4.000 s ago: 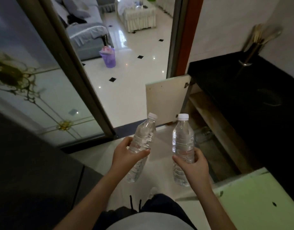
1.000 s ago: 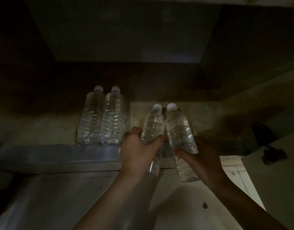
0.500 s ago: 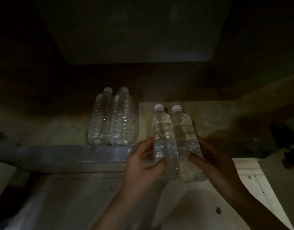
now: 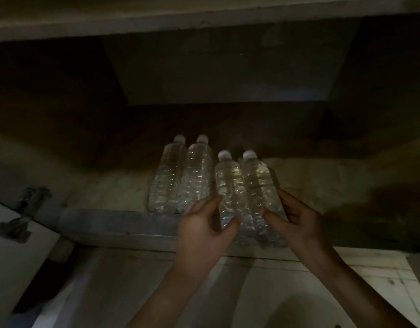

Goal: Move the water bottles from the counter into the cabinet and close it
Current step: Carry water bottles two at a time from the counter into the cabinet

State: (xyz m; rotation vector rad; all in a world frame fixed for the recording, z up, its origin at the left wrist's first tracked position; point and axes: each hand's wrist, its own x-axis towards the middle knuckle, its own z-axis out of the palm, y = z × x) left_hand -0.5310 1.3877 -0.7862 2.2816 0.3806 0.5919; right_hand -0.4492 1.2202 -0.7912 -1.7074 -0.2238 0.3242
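Inside the dim cabinet [image 4: 322, 181], two clear water bottles [image 4: 166, 176] [image 4: 197, 171] with white caps stand side by side on the floor. Just to their right are two more. My left hand [image 4: 204, 230] grips the lower half of the third bottle [image 4: 229, 181] between thumb and fingers. My right hand [image 4: 296, 223] grips the fourth bottle [image 4: 258, 181] the same way. Both held bottles are upright and touch each other, with their bases at the cabinet's front edge. Whether the bases rest on it is hard to tell.
A grey metal sill [image 4: 109, 223] runs along the cabinet's front. A hinge [image 4: 14, 226] and a pale open door sit at the left. A shelf edge [image 4: 204, 22] crosses overhead. The cabinet's back is dark, with bare floor to the right of the bottles.
Both held bottles have shifted left, close against the standing pair, and stand more upright. My grips have slid lower on them.
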